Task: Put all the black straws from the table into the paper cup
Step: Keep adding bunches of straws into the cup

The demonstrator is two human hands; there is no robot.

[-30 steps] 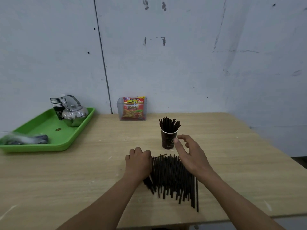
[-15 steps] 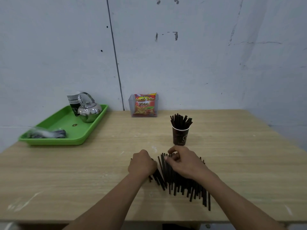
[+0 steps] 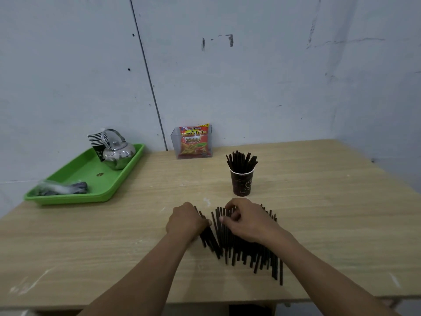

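Thin, stiff black straws (image 3: 245, 249) lie fanned on the pale wood-grain bench (image 3: 330, 213), more standing in the dark paper cup (image 3: 242, 183) just beyond. The left hand (image 3: 185, 221) is curled knuckles-up, its grip closed over some straws; the right hand (image 3: 247, 221) arches over the pile, fingertips pinching straws

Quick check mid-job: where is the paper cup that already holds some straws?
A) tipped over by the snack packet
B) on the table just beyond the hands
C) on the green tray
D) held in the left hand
B: the paper cup stands upright on the table, just beyond the straw pile that both hands are on.
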